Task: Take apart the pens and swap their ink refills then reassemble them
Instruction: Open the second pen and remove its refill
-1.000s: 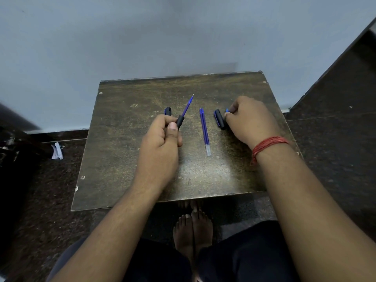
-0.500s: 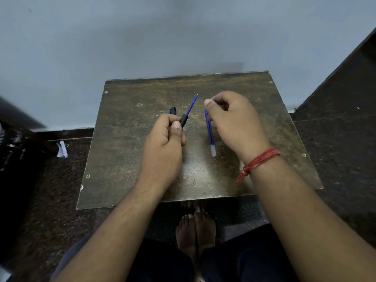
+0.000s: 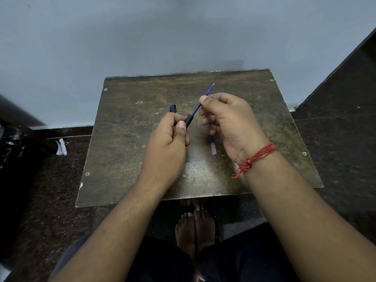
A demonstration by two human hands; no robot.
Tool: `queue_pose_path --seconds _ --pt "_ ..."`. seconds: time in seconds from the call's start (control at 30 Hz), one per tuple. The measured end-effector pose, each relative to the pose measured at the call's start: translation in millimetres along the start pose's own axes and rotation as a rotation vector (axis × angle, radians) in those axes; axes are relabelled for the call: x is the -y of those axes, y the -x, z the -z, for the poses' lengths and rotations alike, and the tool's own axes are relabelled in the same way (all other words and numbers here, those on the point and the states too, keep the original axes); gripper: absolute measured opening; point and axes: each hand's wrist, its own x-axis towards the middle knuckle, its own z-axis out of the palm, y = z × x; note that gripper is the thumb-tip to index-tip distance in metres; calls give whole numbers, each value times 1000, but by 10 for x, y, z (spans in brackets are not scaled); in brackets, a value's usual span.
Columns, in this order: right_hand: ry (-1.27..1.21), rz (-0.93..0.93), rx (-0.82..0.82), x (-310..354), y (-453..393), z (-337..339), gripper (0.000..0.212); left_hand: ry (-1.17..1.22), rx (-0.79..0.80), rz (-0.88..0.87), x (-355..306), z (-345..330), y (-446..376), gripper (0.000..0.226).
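My left hand (image 3: pixel 167 147) grips a black pen barrel (image 3: pixel 188 121) over the middle of the small table. A thin blue ink refill (image 3: pixel 197 108) sticks out of the barrel's front end and points up to the right. My right hand (image 3: pixel 227 123) pinches that refill partway along, between thumb and forefinger. A second blue refill (image 3: pixel 212 146) lies on the table under my right hand, mostly hidden, with its pale end showing. A black pen part (image 3: pixel 173 108) lies on the table just beyond my left hand.
The worn dark table (image 3: pixel 126 151) stands against a pale wall. Dark floor surrounds it, with a scrap of white paper (image 3: pixel 61 147) at the left. My bare feet (image 3: pixel 194 226) show under the table's near edge.
My right hand left the black pen piece at the right, came across to the left, and took hold of the refill sticking out of the barrel. The left hand stayed put.
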Motion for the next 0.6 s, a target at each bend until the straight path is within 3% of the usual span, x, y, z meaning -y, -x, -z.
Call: queue_pose_path --seconds 0.3,0.47,0.6 --pt "-351 -10 -238 108 -232 423 11 -102 23 -62 -11 -8 22 27" --pt "-181 11 -311 92 -288 592 5 -106 26 -55 -13 -2 28 26" --pt "211 101 -357 57 -343 715 8 -116 24 -50 -19 -4 32 25"
